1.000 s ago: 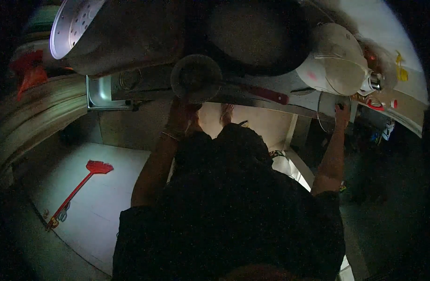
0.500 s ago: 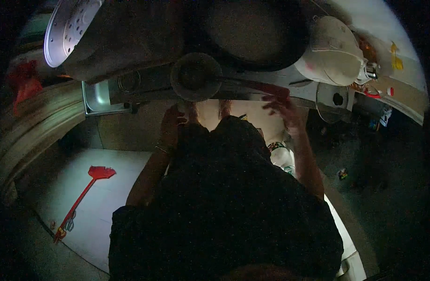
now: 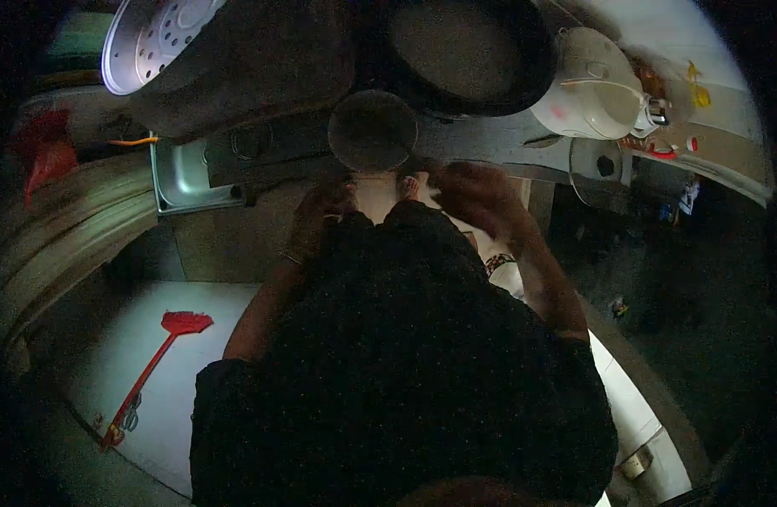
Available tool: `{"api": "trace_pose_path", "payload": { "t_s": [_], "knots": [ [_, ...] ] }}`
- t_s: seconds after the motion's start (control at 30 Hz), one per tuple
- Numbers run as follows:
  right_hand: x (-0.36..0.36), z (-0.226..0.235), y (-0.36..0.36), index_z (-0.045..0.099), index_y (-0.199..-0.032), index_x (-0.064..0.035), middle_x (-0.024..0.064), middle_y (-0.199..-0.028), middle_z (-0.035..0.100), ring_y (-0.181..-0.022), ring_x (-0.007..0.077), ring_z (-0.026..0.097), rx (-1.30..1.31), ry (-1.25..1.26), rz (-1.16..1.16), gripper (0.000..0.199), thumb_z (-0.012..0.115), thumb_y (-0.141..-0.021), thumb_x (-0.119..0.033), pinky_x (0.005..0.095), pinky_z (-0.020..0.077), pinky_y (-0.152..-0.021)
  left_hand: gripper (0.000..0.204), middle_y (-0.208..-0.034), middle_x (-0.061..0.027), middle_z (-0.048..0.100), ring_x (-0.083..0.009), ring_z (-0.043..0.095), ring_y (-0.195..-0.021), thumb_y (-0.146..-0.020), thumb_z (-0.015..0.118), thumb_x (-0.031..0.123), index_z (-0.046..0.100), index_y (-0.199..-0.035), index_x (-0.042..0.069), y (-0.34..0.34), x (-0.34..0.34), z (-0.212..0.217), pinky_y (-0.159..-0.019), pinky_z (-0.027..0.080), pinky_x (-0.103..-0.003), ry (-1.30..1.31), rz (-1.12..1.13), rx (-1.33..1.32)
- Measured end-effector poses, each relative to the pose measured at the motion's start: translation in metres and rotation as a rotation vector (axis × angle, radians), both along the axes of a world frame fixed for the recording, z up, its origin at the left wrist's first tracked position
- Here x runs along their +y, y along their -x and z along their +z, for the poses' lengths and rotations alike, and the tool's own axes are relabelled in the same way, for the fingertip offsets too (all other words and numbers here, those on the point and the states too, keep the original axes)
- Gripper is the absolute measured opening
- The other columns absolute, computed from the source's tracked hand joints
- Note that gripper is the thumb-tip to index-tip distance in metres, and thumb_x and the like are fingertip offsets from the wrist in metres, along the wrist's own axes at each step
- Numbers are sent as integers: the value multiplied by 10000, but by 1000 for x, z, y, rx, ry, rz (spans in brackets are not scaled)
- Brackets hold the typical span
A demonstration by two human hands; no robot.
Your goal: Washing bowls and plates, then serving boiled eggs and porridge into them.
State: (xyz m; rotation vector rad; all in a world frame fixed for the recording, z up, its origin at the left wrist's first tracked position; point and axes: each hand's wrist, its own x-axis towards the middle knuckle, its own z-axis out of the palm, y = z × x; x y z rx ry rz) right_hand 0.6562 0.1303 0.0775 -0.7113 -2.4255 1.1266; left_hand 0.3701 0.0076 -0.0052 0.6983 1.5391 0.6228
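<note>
A round, greyish, see-through disc (image 3: 373,131), like a sieve or a lid, lies at the counter's front edge in front of me. My right hand (image 3: 477,196) is just right of it and nearer to me. Its fingers point left and are dark and smeared, so their grip does not show. My left hand (image 3: 325,203) hangs low by the counter's edge, left of the disc. Its fingers look bent, but shadow hides whether they hold anything. Beyond the disc stands a wide black pan (image 3: 460,55) with a pale inside.
A cream pot-like vessel (image 3: 593,89) and a glass lid (image 3: 598,169) lie right of the pan. At left are a steel sink (image 3: 186,182) and a perforated metal pan (image 3: 156,51). A red fly swatter (image 3: 164,346) lies on the pale surface behind my left arm.
My right hand has moved left and toward me from a spread-finger pose. The reddish-brown bar beside the disc no longer shows. The view has shifted slightly; my left hand stays low.
</note>
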Motion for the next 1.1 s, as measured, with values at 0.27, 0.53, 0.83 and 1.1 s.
{"api": "trace_pose_path", "payload": {
  "t_s": [0.27, 0.53, 0.83, 1.1],
  "knots": [
    [-29, 85, -20, 572, -1066, 8, 152, -958, 606, -788, 195, 620, 155, 731, -455, 359, 606, -823, -254, 308, 519, -670, 442, -1129, -136, 522, -242, 576, -927, -893, 432, 400, 521, -1139, 43, 13, 3, 6, -830, 458, -380, -32, 103, -70],
    [16, 88, -59, 562, -1035, 38, 143, -905, 618, -735, 196, 606, 359, 194, -810, 386, 533, -867, -309, 315, 510, -647, 323, -1147, -159, 503, -263, 571, -954, -917, 430, 193, 474, -1182, 14, 17, -20, -21, -827, 494, -369, -492, -176, 237],
    [67, 37, -19, 557, -1040, 18, 59, -959, 630, -821, 152, 612, -41, -387, -415, 288, 636, -789, -97, 277, 505, -724, 334, -1076, -139, 530, -230, 581, -916, -903, 467, 194, 454, -1199, 41, 25, -34, -41, -759, 511, -334, -269, -124, 151],
    [67, 36, -14, 555, -1090, 38, 127, -1051, 592, -879, 142, 597, -74, -264, -401, 253, 527, -842, -2, 230, 515, -724, 376, -1018, -124, 552, -221, 581, -887, -890, 488, 284, 474, -1176, 41, 17, -23, -34, -743, 499, -341, 46, 259, -42]
  ]
}}
